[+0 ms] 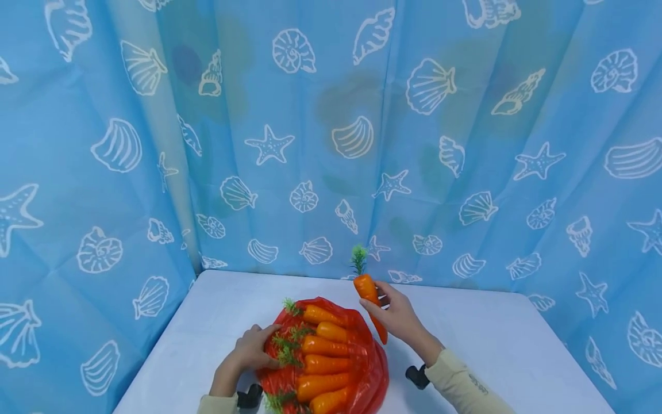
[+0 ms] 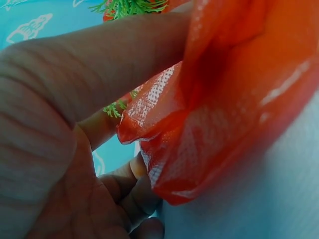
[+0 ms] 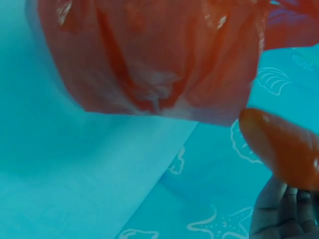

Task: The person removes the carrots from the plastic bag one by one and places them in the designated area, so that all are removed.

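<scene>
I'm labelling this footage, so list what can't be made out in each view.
Head: tips of the bagged carrots, veiled by the red bag; the bag's near side, cut off by the bottom edge; the right sleeve's marking, too small.
Left wrist: the bag's far side, cut off by the right edge.
Right wrist: the held carrot's leafy top, cut off by the right edge.

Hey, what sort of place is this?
Probably an indoor recording booth: a blue seashell-print curtain hangs behind and on both sides of a white table, and a black wrist camera sits beside the right sleeve.
</scene>
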Available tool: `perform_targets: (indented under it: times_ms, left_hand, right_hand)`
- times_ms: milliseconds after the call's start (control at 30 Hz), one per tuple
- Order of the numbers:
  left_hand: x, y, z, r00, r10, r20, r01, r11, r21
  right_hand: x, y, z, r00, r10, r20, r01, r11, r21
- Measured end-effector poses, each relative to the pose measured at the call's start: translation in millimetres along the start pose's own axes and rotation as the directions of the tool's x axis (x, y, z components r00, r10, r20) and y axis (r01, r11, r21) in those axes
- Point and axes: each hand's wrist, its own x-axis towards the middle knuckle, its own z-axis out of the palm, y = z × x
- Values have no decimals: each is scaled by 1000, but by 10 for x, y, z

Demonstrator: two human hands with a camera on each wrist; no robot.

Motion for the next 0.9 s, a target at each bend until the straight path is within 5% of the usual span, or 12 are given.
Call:
perform_targets:
  times_ms: [367,900]
  left_hand:
    - [22,110,-14,999,41,-27,-40,999,31]
    - [42,92,-44,1000,19,-13,-18,999,39]
  right_hand:
    - [176,276,-133,991,105,-87,-108,993,-39]
    - [257,532,-138,965,231,-122,-238,970,-45]
